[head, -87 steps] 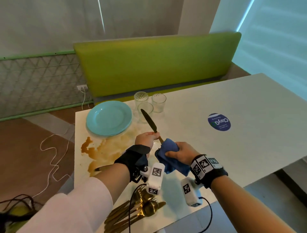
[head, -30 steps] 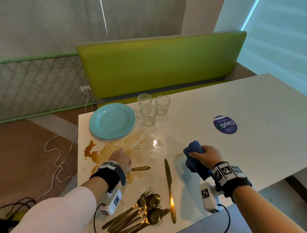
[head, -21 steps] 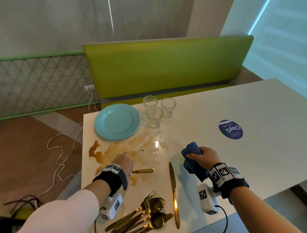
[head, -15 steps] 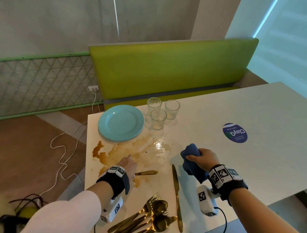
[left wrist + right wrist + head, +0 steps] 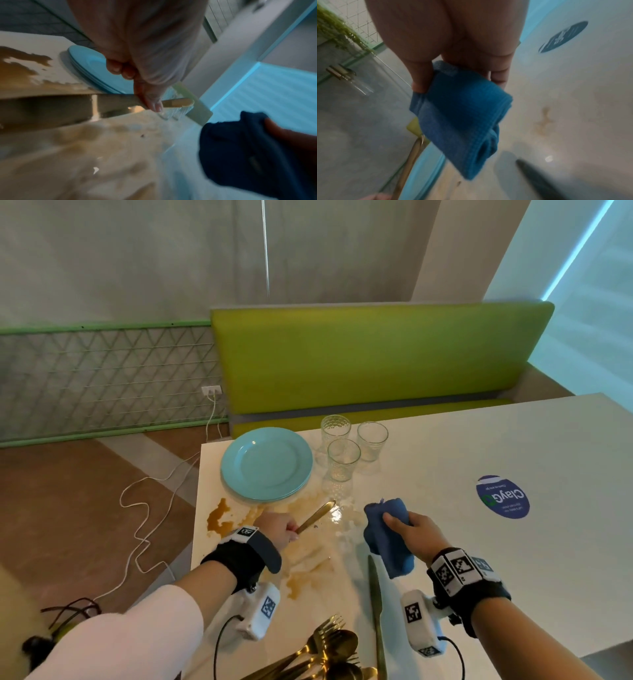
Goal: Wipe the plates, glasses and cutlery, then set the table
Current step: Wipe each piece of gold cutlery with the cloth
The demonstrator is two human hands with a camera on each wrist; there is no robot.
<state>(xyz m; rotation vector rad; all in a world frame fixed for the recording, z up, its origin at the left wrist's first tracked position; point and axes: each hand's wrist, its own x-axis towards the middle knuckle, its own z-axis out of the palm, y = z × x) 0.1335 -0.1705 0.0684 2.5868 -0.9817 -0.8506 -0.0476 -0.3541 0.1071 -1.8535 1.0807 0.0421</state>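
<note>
My left hand (image 5: 286,534) grips a gold knife (image 5: 314,517) lifted off the white table (image 5: 513,577); its free end points up and to the right. In the left wrist view the thumb and curled fingers of the left hand (image 5: 139,88) close round this knife (image 5: 178,103). My right hand (image 5: 394,520) holds a folded blue cloth (image 5: 387,542) just right of it, apart from the knife. The right wrist view shows the right hand (image 5: 458,81) pinching the cloth (image 5: 462,115). Another knife (image 5: 375,604) lies flat near the front edge.
Stacked turquoise plates (image 5: 267,463) and three glasses (image 5: 342,460) stand at the table's far left. A brown spill (image 5: 239,518) spreads below the plates. A heap of gold forks and spoons (image 5: 325,652) lies at the front edge. A blue round sticker (image 5: 503,497) marks the right side.
One knife went from my hands to the table. My left hand then took a second knife from the spill and lifted it. The right hand with the cloth moved up towards it.
</note>
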